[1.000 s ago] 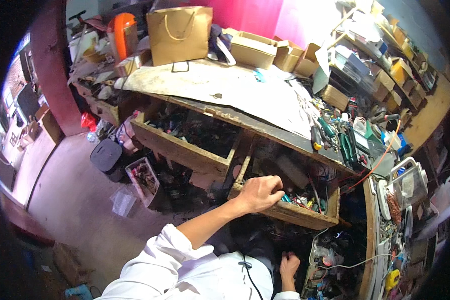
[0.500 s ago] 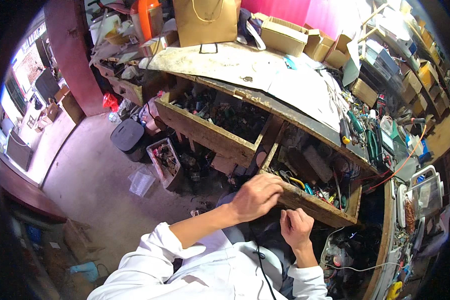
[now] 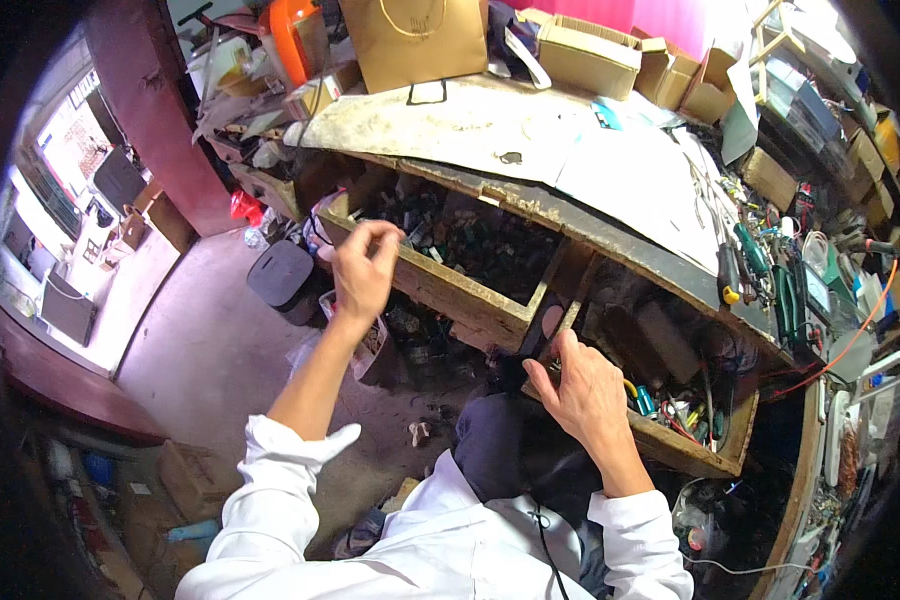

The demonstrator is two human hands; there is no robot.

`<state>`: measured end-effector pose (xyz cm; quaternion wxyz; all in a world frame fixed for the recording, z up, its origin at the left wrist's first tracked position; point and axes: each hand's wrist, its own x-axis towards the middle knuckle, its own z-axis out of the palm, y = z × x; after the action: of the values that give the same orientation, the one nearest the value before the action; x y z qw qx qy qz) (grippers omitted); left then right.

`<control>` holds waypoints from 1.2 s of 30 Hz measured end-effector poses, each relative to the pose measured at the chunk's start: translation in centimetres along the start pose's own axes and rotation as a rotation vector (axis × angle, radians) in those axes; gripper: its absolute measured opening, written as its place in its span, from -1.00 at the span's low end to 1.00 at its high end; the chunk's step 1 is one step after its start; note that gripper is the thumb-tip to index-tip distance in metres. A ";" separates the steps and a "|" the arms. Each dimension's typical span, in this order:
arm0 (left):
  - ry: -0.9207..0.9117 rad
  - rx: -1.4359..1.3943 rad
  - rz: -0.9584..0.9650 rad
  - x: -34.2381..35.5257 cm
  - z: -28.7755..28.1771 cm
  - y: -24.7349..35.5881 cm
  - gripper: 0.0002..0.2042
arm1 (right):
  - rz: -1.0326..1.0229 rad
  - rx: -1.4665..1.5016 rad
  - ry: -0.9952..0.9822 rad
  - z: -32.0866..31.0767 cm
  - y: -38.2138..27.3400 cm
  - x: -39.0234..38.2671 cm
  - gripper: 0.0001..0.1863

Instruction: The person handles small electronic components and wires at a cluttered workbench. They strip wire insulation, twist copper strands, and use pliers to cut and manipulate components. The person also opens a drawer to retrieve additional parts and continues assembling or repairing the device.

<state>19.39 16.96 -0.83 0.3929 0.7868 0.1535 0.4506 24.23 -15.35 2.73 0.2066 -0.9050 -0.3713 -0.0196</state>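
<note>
Head | left hand (image 3: 365, 270): shifted to left drawer (image 3: 470, 292), curled, hold unclear | right hand (image 3: 588, 395): raised, half-spread, seemingly empty

drawers (image 3: 470, 298): rough wd (scuffed) | bag (image 3: 418, 50): smooth ppr | sleeves (image 3: 638, 545): cloth

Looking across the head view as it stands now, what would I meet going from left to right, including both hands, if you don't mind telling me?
Dark red panel, dark lidded bin, left hand, right hand, black-and-yellow tool handle, green-handled pliers.
</note>
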 end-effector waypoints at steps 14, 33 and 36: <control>-0.187 0.445 -0.295 7.8 2.6 -5.7 -0.68 | 0.019 -0.046 0.041 0.2 0.1 0.1 -0.59; -0.622 0.093 -0.165 9.4 0.0 -6.9 -0.78 | 0.019 0.048 0.013 0.0 0.0 0.7 -0.59; -0.554 0.213 -0.107 9.2 0.8 -7.1 -0.75 | 0.015 0.074 -0.003 -0.2 0.3 1.2 -0.59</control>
<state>25.89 26.60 -1.06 0.3585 0.9073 0.1282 0.1787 25.37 -14.82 2.97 0.2397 -0.8995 -0.3654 -0.0031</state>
